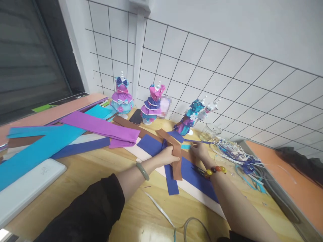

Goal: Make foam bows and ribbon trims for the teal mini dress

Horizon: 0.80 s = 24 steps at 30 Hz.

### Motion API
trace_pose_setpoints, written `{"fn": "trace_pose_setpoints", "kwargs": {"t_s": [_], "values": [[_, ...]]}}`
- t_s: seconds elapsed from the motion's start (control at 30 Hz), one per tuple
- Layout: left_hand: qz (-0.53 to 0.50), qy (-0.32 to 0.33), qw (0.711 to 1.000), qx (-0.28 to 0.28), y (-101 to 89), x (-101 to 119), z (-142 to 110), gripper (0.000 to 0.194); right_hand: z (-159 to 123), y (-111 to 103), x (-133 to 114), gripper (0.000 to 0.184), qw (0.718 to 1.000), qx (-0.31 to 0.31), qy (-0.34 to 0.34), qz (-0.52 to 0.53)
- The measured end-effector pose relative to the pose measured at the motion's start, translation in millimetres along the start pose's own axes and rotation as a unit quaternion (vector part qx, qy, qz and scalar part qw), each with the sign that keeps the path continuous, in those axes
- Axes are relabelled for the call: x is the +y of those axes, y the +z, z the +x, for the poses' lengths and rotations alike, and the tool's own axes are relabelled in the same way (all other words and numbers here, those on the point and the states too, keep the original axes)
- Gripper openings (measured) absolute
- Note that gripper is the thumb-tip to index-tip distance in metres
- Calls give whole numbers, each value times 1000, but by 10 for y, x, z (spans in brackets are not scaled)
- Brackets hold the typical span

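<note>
My left hand [169, 155] is closed on a folded brown paper strip [177, 168], thumb on its near side. A dark blue strip [172, 185] hangs out below the brown one. My right hand [201, 150] is a little to the right, its fingers curled together over the table; whatever is in them is hidden. A short turquoise strip [185, 147] lies between the two hands, ending by my right fingertips. Under both hands lie long dark blue [198, 178] and pale pink [207, 199] strips. A dark narrow tool [198, 170] shows partly beside my right wrist.
Several small dress forms in paper dresses, one with a blue bow [122, 97], stand along the wall. A phone [136, 116] lies between two. Purple [101, 127] and turquoise [50, 148] strips and a white box [32, 188] are left; a glass jar [210, 131] and tangled scraps [234, 154] right.
</note>
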<state>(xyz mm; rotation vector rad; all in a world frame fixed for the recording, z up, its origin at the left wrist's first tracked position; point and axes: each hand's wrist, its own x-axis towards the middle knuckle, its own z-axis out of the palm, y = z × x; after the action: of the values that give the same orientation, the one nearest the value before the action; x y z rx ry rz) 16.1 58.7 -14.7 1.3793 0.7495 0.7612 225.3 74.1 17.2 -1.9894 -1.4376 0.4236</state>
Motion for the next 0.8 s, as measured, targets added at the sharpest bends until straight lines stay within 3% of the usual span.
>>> {"fn": "trace_pose_setpoints", "kwargs": {"t_s": [0.17,0.27,0.4,0.57,0.63,0.7,0.8], "values": [[-26,-11,1000,-10,-8,41,-19,35,-38,-53,-55,17,997,-49,1,63],[-39,-17,999,-7,-3,69,-34,33,-99,-184,-101,20,992,-66,-1,107],[-68,-35,997,-12,16,114,-50,31,-297,-488,-221,34,982,-84,-15,166],[-100,-37,994,-15,43,168,-65,34,-758,-934,-435,39,934,-210,-16,289],[-96,-45,994,-3,57,196,-79,28,-900,-1027,-489,35,933,-242,-17,266],[-95,-43,995,7,78,234,-99,21,-983,-1053,-514,33,944,-233,-30,232],[-115,-44,992,-19,128,304,-138,16,-1042,-1030,-537,33,944,-252,-51,209]]}}
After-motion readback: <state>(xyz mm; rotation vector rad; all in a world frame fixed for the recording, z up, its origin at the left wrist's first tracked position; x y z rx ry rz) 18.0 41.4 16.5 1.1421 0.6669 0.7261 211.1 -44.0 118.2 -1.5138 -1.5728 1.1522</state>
